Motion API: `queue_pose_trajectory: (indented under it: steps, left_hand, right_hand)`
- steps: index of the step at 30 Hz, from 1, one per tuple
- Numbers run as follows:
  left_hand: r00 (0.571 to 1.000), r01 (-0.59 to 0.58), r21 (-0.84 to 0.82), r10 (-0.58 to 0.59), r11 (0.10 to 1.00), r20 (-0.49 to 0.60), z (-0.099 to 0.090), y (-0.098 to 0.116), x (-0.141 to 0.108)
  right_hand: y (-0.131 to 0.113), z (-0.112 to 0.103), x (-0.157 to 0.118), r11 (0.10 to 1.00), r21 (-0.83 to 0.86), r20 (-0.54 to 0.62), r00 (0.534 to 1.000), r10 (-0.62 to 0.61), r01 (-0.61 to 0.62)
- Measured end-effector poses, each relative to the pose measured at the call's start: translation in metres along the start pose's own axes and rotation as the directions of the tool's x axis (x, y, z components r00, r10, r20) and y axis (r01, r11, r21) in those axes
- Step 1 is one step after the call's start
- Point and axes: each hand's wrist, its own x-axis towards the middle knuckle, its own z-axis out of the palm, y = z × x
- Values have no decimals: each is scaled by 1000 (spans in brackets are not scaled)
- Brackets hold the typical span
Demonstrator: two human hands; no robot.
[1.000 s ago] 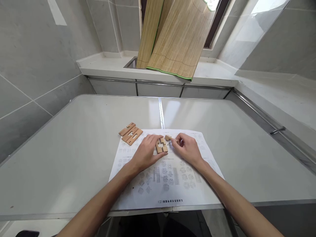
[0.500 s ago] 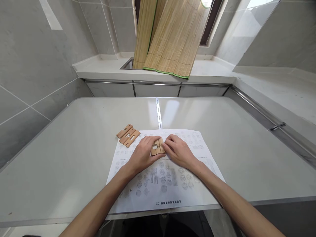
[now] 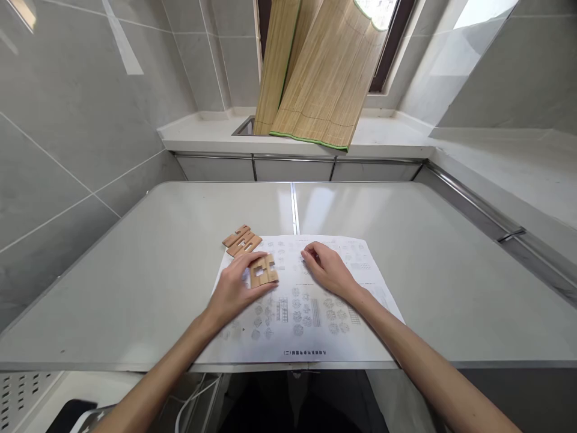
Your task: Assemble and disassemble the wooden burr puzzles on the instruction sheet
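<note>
In my left hand [image 3: 234, 282] is a group of light wooden puzzle pieces [image 3: 258, 279] laid side by side, with cut-out slots between them. The thumb grips the near edge and the fingers the far edge, just above the printed sheet [image 3: 306, 355]. My right hand [image 3: 331, 270] rests on the sheet to the right, apart from the pieces, with its fingers curled in; whether anything is in them is hidden. Darker slotted wooden pieces [image 3: 244, 239] lie past my left hand, at the sheet's far left corner.
The sheet lies on a white table [image 3: 112, 288] with a seam down its middle. Behind the table, a bamboo mat [image 3: 324, 84] hangs over a white counter [image 3: 198, 135]. A white cable [image 3: 184, 406] and a black object [image 3: 72, 415] are below the front edge at left.
My left hand has moved left with the light wooden pieces, nearer the darker ones. My right hand has come off the pieces and stays over the sheet. The view has shifted slightly.
</note>
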Motion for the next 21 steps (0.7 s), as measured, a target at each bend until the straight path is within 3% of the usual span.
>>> queue_pose_trajectory:
  steps: [4,8,13,21]
  left_hand:
    - [969,176,79,-159,981,-186,-36,-12,-29]
    - [906,357,113,-315,927,-284,-54,-28,-39]
    - [862,441,88,-394,893,-319,-56,-34,-36]
    - [884,427,161,-373,890,-282,-48,-38,-20]
  right_hand:
    - [-3,-2,-1,1000,11,4,1000,-26,26]
    - [-2,-2,-1,998,12,14,998,-64,64]
    - [2,-3,-1,995,-10,30,995,-100,101]
    - [4,-3,1,990,-10,42,989,-141,141]
